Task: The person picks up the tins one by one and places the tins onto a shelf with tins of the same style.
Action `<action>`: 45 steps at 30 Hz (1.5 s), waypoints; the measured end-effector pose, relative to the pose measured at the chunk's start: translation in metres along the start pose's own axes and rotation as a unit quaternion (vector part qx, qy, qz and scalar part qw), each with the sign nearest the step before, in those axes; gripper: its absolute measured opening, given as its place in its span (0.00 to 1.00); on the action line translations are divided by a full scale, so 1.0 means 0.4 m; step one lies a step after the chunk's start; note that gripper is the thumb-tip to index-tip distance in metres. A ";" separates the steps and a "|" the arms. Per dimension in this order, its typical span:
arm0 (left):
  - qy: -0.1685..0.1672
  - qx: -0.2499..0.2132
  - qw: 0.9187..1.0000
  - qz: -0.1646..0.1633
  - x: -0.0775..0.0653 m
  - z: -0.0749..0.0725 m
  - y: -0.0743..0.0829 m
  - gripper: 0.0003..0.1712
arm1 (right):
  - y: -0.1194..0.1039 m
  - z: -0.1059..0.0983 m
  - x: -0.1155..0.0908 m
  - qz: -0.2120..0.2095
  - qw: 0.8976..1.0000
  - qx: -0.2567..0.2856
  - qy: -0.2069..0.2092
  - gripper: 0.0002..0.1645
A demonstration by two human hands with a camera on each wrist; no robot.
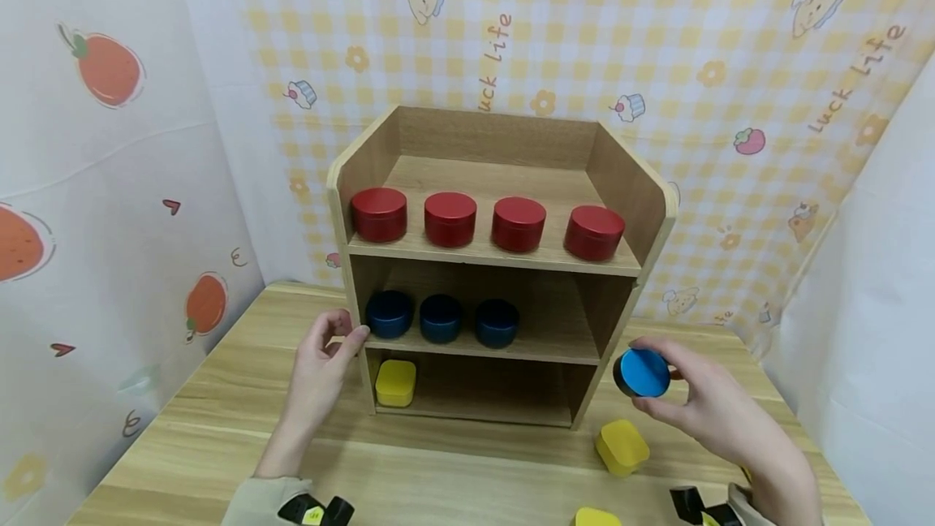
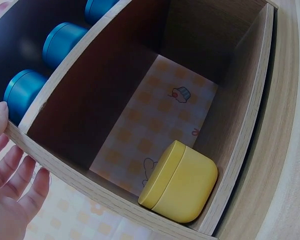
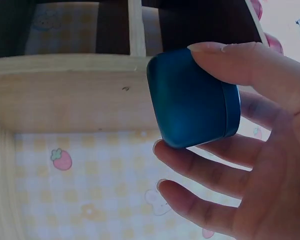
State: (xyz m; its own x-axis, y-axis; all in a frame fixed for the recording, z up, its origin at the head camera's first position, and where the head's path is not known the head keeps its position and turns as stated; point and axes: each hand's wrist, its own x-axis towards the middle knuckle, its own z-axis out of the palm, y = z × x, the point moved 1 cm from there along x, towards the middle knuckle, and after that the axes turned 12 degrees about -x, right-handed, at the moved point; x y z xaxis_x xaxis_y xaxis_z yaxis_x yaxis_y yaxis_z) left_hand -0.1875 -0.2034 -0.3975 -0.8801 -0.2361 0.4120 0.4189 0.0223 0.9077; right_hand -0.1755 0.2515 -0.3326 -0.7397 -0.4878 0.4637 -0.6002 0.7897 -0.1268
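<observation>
Between thumb and fingers, my right hand (image 1: 712,400) holds a blue round tin (image 1: 643,372) off the right side of the shelf unit. Its side and lid seam show in the right wrist view. My left hand (image 1: 317,368) grips the left side panel of the wooden shelf unit (image 1: 482,352), thumb at the front edge near the middle board, fingers along the outside. Three blue tins (image 1: 441,318) stand in a row on the middle shelf, the leftmost close to my left thumb. One yellow squarish tin (image 2: 187,182) stands at the left end of the bottom shelf.
Several red round tins (image 1: 450,219) line the top shelf. A yellow tin (image 1: 622,446) lies tilted on the wooden table (image 1: 197,428) below my right hand; another yellow tin (image 1: 595,518) is cut off by the bottom edge. Patterned cloth (image 1: 467,39) hangs behind.
</observation>
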 end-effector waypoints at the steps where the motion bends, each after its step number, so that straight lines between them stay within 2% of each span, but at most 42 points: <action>1: 0.001 -0.001 1.000 -0.001 0.001 0.000 0.000 0.14 | -0.003 -0.001 0.002 -0.004 1.000 0.002 0.001 0.40; 12: -0.001 0.001 1.000 -0.002 0.000 -0.003 -0.002 0.14 | -0.031 0.015 0.014 -0.031 0.998 0.042 -0.017 0.38; 27: -0.002 0.001 1.000 -0.003 0.001 0.000 -0.004 0.14 | -0.068 0.008 0.032 0.018 0.999 0.006 -0.043 0.36; 38: -0.003 -0.006 1.000 -0.003 0.004 0.001 -0.001 0.15 | -0.116 0.010 0.079 0.018 0.996 0.038 -0.083 0.34; 45: -0.004 -0.006 1.000 -0.006 0.001 -0.001 -0.004 0.15 | -0.150 0.029 0.122 0.035 0.998 -0.009 -0.057 0.32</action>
State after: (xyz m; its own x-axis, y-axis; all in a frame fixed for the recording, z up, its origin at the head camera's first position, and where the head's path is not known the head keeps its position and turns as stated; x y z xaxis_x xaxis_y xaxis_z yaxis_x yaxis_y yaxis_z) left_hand -0.1884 -0.2041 -0.3991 -0.8871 -0.2285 0.4010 0.4100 0.0086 0.9120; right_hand -0.1791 0.1759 -0.3127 -0.8095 -0.4703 0.3515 -0.5420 0.8287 -0.1394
